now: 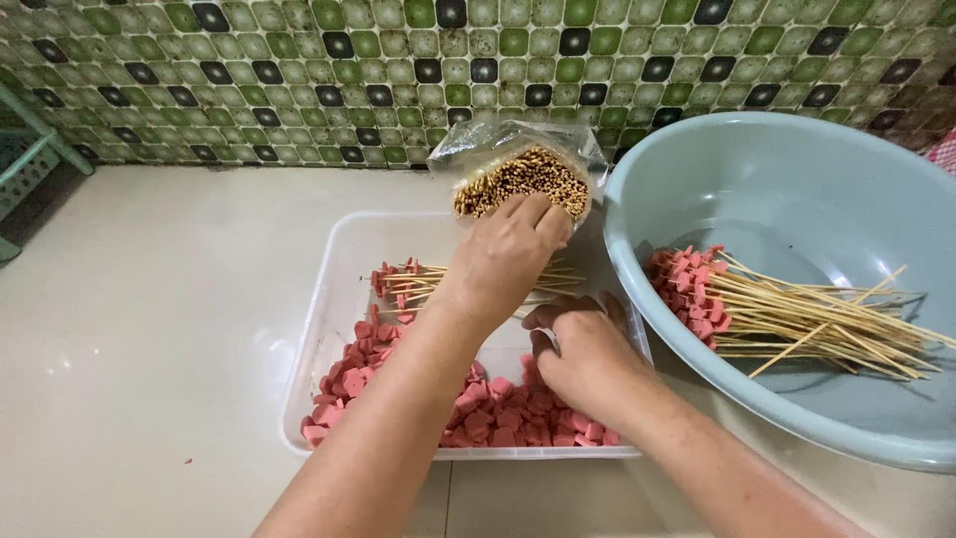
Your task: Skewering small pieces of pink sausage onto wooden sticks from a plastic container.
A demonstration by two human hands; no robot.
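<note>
My left hand (508,254) reaches over the clear plastic tub (334,299) to a plastic bag of bamboo skewers (523,177), its fingertips touching the skewer ends. My right hand (583,349) rests inside the tub with fingers curled over the pink sausage pieces (498,413); whether it holds one is hidden. A few finished skewers with pink pieces (403,284) lie across the back of the tub.
A large pale blue basin (797,189) at the right holds a pile of loaded skewers (787,314). Green and black mosaic tiles (299,80) form the wall behind. A teal rack (25,149) stands at the far left on the cream counter (149,329).
</note>
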